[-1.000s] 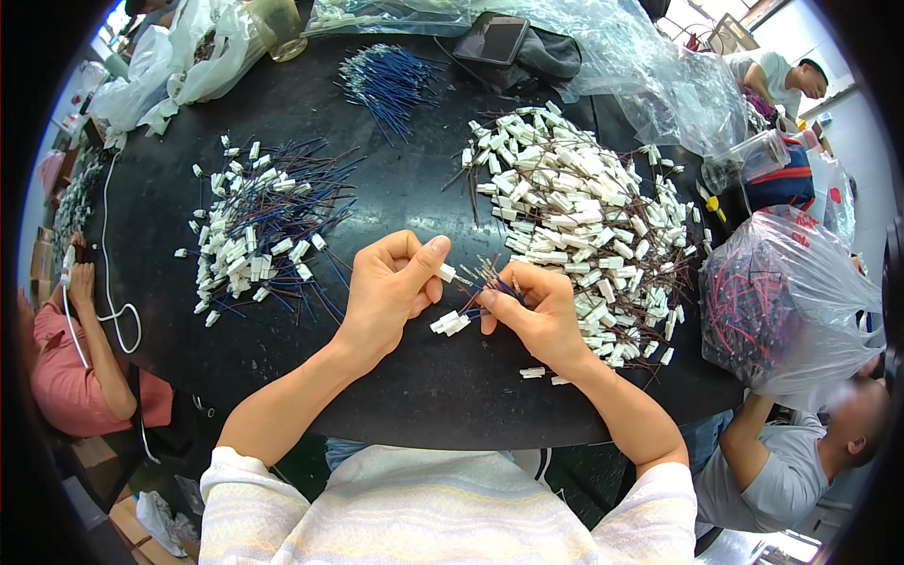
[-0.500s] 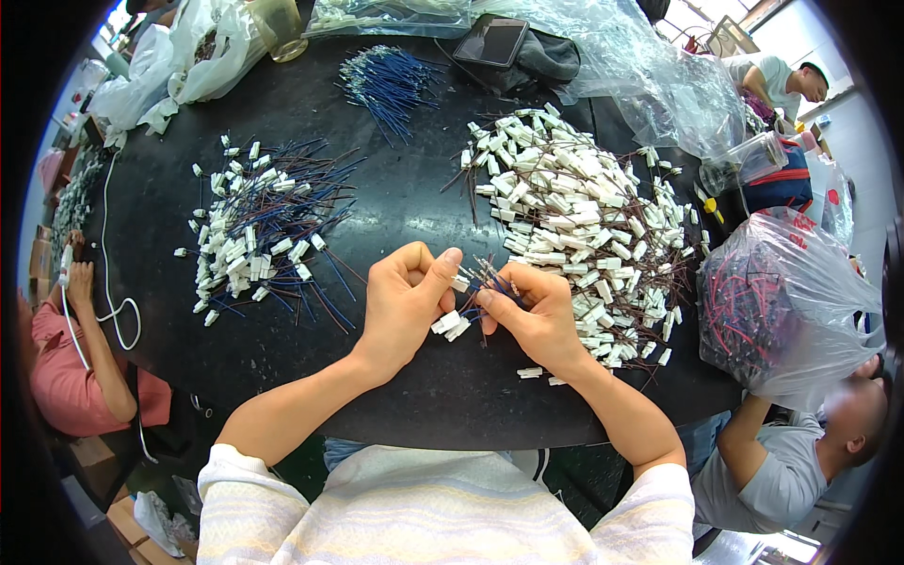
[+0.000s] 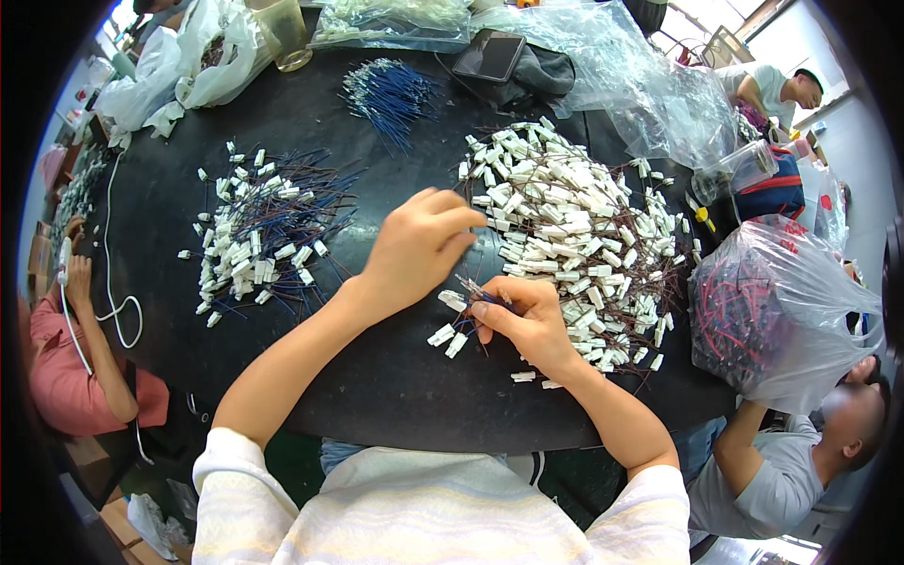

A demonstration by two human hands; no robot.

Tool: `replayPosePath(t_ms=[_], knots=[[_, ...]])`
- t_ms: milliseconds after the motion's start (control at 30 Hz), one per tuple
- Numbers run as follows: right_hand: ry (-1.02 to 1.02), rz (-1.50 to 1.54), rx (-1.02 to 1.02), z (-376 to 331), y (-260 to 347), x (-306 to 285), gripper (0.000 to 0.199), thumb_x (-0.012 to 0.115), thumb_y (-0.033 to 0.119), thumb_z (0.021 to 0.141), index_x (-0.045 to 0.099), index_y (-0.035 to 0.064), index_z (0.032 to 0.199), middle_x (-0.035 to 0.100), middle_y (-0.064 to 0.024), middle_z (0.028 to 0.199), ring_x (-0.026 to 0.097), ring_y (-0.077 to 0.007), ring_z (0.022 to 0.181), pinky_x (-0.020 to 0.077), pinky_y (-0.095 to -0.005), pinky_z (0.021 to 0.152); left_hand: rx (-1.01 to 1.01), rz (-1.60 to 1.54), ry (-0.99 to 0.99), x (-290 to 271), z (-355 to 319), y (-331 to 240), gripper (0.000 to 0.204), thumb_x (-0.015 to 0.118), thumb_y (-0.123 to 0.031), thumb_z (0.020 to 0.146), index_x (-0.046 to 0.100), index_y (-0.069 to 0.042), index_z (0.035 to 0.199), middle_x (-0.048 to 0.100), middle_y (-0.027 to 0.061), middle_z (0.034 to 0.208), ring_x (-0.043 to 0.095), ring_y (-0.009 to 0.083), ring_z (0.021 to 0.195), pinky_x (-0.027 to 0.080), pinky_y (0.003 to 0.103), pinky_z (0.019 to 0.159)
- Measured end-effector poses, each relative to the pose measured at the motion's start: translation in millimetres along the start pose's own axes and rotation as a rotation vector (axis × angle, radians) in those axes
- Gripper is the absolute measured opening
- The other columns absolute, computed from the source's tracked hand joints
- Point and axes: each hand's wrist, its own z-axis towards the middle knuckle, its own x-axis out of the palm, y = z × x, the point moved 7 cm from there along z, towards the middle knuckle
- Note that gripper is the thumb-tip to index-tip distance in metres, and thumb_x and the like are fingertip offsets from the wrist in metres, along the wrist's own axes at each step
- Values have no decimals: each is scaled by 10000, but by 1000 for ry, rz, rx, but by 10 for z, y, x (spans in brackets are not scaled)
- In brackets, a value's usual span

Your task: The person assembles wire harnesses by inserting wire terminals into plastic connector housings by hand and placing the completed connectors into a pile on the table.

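Here's the bundle of blue wires [image 3: 495, 299], pinched between thumb and fingers of the right hand [image 3: 527, 325], bare metal tips [image 3: 467, 283] fanning toward ten o'clock, glossy white connectors [image 3: 441, 334] dangling at eight to nine. And the left hand [image 3: 419, 245]! Half curled, fingertips pointing to three o'clock, right beside the edge of a big pile of connectors [image 3: 574, 226]; whether anything sits between those fingertips, I cannot tell. The bundle lies at about five o'clock from that hand, its long axis slanting up and left.

Textures now: the pile is boxy, hard-looking white plastic threaded with thin brown leads. From the right hand, a smaller heap [image 3: 247, 250] of white blocks and blue wires sits toward ten, loose blue wires [image 3: 386, 99] at eleven, a crinkled clear bag [image 3: 744, 301] of red and dark strands at three, all around a smooth black tabletop [image 3: 377, 395].
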Motion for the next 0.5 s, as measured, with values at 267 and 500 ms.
replayPosePath(t_ms=[267,500], knots=[[-42,0,27,-5,21,-46,66,570,47,793,542,6,750,565,-10,587,497,-36,517,353,-177,477,84,225,117,381,195,53,164,641,-64,690,573,-60,840,548,62,822,521,254,818,455,359,660],[-103,109,47,3,-19,-108,56,568,47,796,541,9,765,574,-19,611,504,-36,545,363,-174,503,104,278,124,383,230,116,141,594,-62,734,571,-57,873,544,73,822,520,266,823,447,372,680]])
